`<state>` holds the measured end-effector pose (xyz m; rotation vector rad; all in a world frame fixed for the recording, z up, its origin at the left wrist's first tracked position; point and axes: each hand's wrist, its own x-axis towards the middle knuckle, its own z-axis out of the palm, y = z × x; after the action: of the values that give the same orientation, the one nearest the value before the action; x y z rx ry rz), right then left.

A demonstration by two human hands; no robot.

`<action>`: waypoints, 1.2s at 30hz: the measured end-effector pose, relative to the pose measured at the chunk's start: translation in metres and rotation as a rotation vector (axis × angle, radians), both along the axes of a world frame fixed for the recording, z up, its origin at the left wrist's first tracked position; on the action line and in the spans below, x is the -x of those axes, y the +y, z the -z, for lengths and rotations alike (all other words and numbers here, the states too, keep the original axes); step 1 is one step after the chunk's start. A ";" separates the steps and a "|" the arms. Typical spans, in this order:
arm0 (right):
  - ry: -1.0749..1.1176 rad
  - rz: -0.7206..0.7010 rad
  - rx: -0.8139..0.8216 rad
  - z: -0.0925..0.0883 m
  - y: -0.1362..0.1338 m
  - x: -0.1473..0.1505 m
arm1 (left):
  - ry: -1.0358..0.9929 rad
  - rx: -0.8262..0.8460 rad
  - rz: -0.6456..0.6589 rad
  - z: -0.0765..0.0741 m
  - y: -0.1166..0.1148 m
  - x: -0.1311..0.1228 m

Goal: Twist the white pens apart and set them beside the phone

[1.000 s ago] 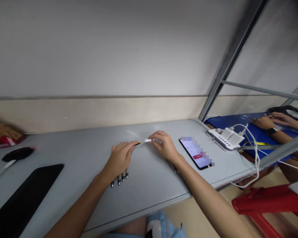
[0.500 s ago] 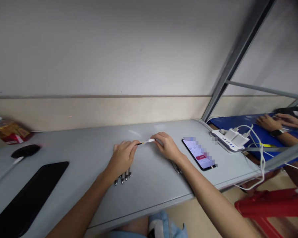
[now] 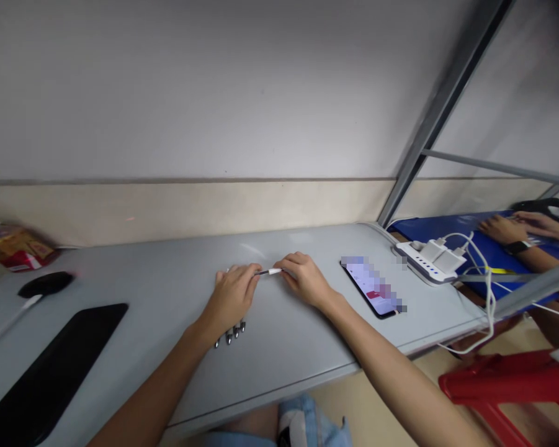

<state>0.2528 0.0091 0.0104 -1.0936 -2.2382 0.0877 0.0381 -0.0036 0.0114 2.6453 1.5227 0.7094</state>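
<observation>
My left hand [image 3: 230,298] is closed over a bundle of several pens [image 3: 229,333]; their metal tips stick out below the palm. Its fingertips also pinch one end of a thin pen part [image 3: 270,271], black and white, held level above the grey table [image 3: 134,298]. My right hand [image 3: 304,278] is closed on the other end of that part. The two hands are close together, a short stretch of the part showing between them.
A lit phone [image 3: 372,287] lies right of my right hand. A white power strip [image 3: 430,262] with chargers and cables sits at the table's right end. A black keyboard [image 3: 46,372], a black mouse [image 3: 44,284] and a snack packet [image 3: 16,247] lie left. Another person's hands [image 3: 516,226] rest on a blue surface; a red stool [image 3: 507,385] stands below.
My hands have drawn closer together, so less of the thin pen part shows between them and its yellow band is hidden. The camera view shifted slightly.
</observation>
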 end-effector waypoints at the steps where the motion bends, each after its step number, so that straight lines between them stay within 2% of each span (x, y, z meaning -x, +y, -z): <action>1: -0.004 -0.005 0.000 0.001 0.000 0.002 | -0.008 0.003 -0.003 0.001 0.000 0.000; 11: -0.017 -0.054 -0.012 0.001 -0.006 0.008 | 0.006 0.038 0.029 0.004 -0.002 -0.004; 19: 0.019 -0.123 0.048 0.002 -0.008 0.006 | 0.017 0.044 0.082 0.003 -0.002 -0.004; 30: 0.048 -0.192 0.166 -0.006 -0.010 0.005 | 0.015 -0.021 0.119 0.000 -0.002 -0.004; 36: 0.165 -0.158 0.179 -0.011 -0.008 -0.004 | -0.025 -0.030 0.076 0.000 0.001 -0.001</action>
<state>0.2571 0.0011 0.0218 -0.9606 -2.1953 0.4363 0.0389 -0.0031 0.0111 2.6882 1.4083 0.7634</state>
